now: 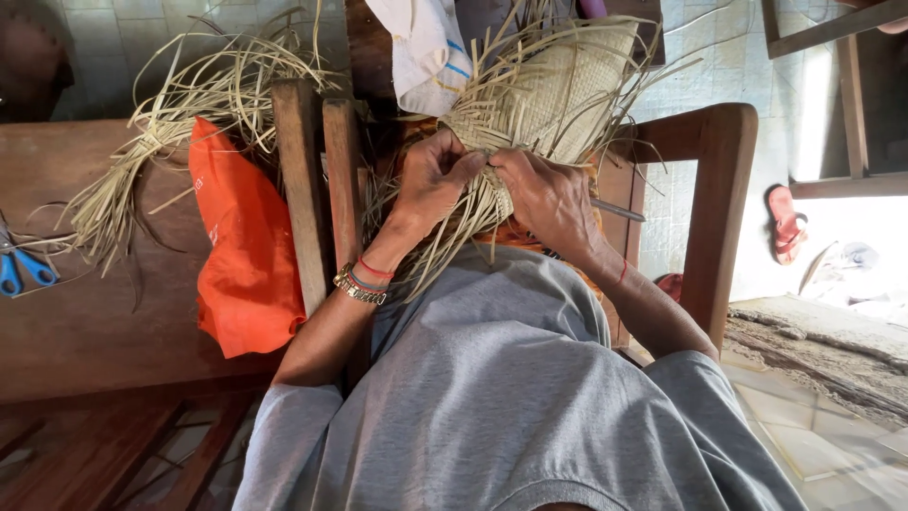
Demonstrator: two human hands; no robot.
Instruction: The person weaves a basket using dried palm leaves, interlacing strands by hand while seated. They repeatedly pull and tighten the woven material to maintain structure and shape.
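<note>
Tiled floor (757, 66) w/ pale squares in bg, dark wooden furniture all around.

Grip: left hand (430, 180) and right hand (549, 194) meet at lower edge of pale woven straw mat piece (577, 85), roughly centre-top of view, above person's lap. Left fingers (468, 166) curled shut, pinching strands at the weave edge. Right hand closed over same edge, knuckles up; exactly which strands it pinches — can't tell, fingers hidden under the straw. Hands nearly touching each other.

Woven piece: finished plaited patch on upper part, loose unwoven strips fanning out on all sides, long tails (445, 251) hanging down btw the wrists.

Wrists: left has stack of gold + coloured bead bracelets (360, 281); right has thin red thread (623, 272). Thin grey metal rod-like tool (617, 210) sticks out just right of right hand; whether it's held — can't tell.

Further out: grey t-shirt (511, 397) fills lower frame. Wooden chair frame (721, 199) to the right, two upright wooden slats (322, 180) just left of left forearm. Orange plastic bag (244, 246) draped left of the slats on brown wooden bench (85, 322). Bundle of loose dry straw strips (180, 114) above/left of bag. Blue-handled scissors (24, 270) at far left edge. White cloth w/ blue stripes (426, 52) hangs top centre. Red sandal (785, 222) on floor at right, well apart from hands.
</note>
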